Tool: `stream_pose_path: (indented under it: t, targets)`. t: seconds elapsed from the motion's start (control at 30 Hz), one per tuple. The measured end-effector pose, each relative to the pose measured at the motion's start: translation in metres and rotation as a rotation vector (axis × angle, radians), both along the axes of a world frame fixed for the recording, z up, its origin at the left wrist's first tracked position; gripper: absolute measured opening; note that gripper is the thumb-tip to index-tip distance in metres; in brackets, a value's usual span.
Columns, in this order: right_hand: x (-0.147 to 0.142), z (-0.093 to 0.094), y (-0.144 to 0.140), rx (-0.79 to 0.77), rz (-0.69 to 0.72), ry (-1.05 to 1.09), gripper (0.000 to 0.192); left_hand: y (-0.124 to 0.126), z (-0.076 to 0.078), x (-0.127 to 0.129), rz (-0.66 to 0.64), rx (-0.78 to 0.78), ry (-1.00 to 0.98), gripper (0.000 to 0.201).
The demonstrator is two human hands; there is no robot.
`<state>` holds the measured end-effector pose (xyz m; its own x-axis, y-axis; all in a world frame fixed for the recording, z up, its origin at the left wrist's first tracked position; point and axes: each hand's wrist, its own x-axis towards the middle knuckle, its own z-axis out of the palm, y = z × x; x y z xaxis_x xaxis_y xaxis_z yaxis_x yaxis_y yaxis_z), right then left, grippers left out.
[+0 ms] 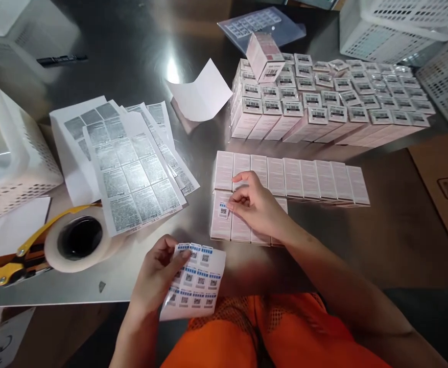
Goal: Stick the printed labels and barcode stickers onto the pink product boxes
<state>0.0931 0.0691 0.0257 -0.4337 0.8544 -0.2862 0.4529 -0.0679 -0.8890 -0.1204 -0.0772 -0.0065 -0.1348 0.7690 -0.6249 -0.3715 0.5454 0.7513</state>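
Pinched between the thumb and fingers of my left hand [166, 268] is a sheet of QR-code stickers [198, 283], held over the table's front edge. One place in its top row is bare. My right hand [254, 204] is closed at the fingertips on the edge of a single QR sticker [223, 210]. That sticker lies against the leftmost pale pink box [220, 229] of the front row; whether it is fully stuck down I cannot tell. Behind stands a longer row of pink boxes [308, 176]. My right hand and forearm hide part of both rows.
Many barcoded boxes [323, 112] stand packed at the back right, one box [265, 57] lying on top. Printed label sheets [132, 168], a yellow tape dispenser [3, 268] and a white basket [13, 148] are at left. A cardboard box [444, 179] is at right.
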Motion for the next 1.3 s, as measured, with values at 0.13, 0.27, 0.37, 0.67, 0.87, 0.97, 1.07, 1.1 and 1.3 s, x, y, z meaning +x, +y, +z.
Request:
stream_pose_path:
  t: [0.13, 0.27, 0.37, 0.67, 0.87, 0.97, 1.07, 1.1, 1.3]
  targets:
    - [-0.002, 0.002, -0.002, 0.045, -0.006, -0.036, 0.037, 0.0, -0.001, 0.001, -0.014, 0.009, 0.001, 0.037]
    - [-0.005, 0.001, -0.008, 0.105, -0.021, -0.077, 0.038, 0.0, 0.002, 0.006, 0.011, 0.007, 0.024, 0.036]
    - [-0.008, -0.004, -0.009, 0.178, -0.03, -0.144, 0.039, 0.001, 0.005, 0.01, 0.023, 0.013, 0.048, 0.036]
    - [0.011, -0.001, -0.024, 0.213, -0.161, 0.036, 0.036, 0.0, 0.014, 0.02, -0.004, 0.13, 0.153, 0.033]
    - [0.015, 0.013, -0.068, 0.424, 0.151, 0.022, 0.009, 0.006, 0.019, 0.03, -0.008, 0.136, 0.247, 0.033]
    - [0.015, 0.014, -0.076, 0.637, 0.191, -0.037, 0.016, 0.008, 0.016, 0.031, -0.032, 0.141, 0.281, 0.031]
    - [0.017, 0.015, -0.075, 0.575, 0.149, -0.101, 0.009, 0.005, 0.015, 0.032, -0.066, 0.15, 0.316, 0.029]
    - [0.018, 0.015, -0.074, 0.537, 0.154, -0.117, 0.008, 0.004, 0.016, 0.033, -0.067, 0.155, 0.329, 0.029]
    - [0.022, 0.02, -0.081, 0.633, 0.19, -0.098, 0.018, 0.004, 0.022, 0.041, -0.061, 0.156, 0.347, 0.028]
